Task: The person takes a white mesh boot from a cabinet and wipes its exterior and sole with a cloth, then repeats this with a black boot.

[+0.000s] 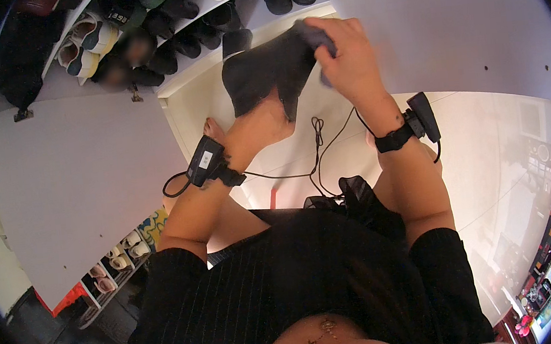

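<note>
A black boot (261,69), tilted with its far end to the right, is held up in front of the shoe cabinet. My left hand (268,115) reaches into its opening and carries it; the fingers are hidden inside. On the boot's right end, my right hand (352,56) presses a dark grey cloth (322,45), its fingers closed around the fabric. Both wrists wear black strapped devices, the left one (206,160) and the right one (423,118), with thin cables hanging between them.
The cabinet's shelves hold several dark shoes (211,34) and blue-and-white sneakers (89,45). Open white doors stand at left (83,192) and right (448,26). A low rack (110,293) with pale shoes is at lower left. Pale floor tiles (481,150) lie to the right.
</note>
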### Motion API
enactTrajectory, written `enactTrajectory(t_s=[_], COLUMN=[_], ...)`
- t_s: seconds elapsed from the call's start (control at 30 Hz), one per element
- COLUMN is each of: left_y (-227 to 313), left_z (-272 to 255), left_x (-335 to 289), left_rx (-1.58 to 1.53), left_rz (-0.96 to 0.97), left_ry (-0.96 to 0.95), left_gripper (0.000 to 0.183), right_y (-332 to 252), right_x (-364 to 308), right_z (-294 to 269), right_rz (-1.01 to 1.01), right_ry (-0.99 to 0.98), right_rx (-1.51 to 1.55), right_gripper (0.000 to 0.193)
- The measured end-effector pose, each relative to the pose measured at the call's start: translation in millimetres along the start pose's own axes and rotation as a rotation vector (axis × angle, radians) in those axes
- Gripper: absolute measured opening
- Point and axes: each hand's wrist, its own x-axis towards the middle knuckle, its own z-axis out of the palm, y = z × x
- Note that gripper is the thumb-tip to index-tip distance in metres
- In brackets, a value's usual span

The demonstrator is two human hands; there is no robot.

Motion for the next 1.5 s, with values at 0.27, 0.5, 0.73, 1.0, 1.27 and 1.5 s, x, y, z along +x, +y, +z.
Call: enactTrajectory(t_s=[0.27,0.5,0.73,1.0,1.27,1.5], left_y=[-3,-2,8,8,7,0], left_z=[10,17,11,9,10,21], left_x=[1,-3,-9,-12,-11,-9], left_rx=[0.061,0.09,0.083,0.097,0.113,0.127], left_rz=[0.257,0.259,0.094,0.241,0.231,0.2], left_ry=[-0.084,-0.06,-0.302,-0.268,-0.213,-0.179], left_gripper=[0.051,0.064,0.051,0.039,0.035,0.033], right_y=[17,22,15,24,27,27], right_x=[3,2,-3,-2,-4,-5], right_z=[-19,-6,0,-4,-7,4], right_rz=[-0.035,-0.239,-0.235,-0.16,-0.107,-0.087], right_ry=[-0.044,-0.068,-0.061,-0.038,-0.043,-0.127], right_rx=[-0.327,-0.39,-0.371,-0.469,-0.449,-0.42], right_gripper=[0.032,0.023,0.018,0.017,0.022,0.02])
